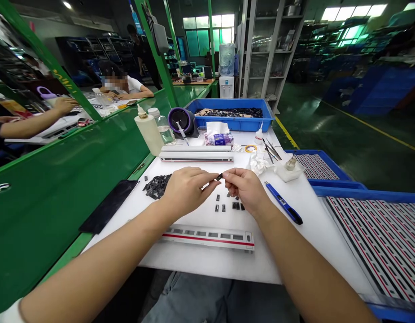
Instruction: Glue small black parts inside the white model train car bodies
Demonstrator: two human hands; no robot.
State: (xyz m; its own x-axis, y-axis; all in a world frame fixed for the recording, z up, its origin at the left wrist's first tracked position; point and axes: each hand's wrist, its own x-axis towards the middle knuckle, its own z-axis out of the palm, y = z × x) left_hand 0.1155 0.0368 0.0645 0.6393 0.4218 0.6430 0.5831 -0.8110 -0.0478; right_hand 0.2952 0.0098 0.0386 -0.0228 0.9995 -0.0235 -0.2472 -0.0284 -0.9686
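Above the white tabletop, my left hand and my right hand meet fingertip to fingertip. Both pinch one small black plastic part. Under them lie several similar parts with pale slots, such as a small black piece left of my right hand. A heap of loose black parts is beside my left hand, partly hidden by it. Nearer to me rests a white model train car shell with a red stripe and a row of windows; my left forearm covers its left end.
A blue knife-like tool lies right of my hand. Behind are further train shells, crumpled tissue, tweezers, bottles and a blue bin. Blue trays of striped shells stand right. A person works across the green partition.
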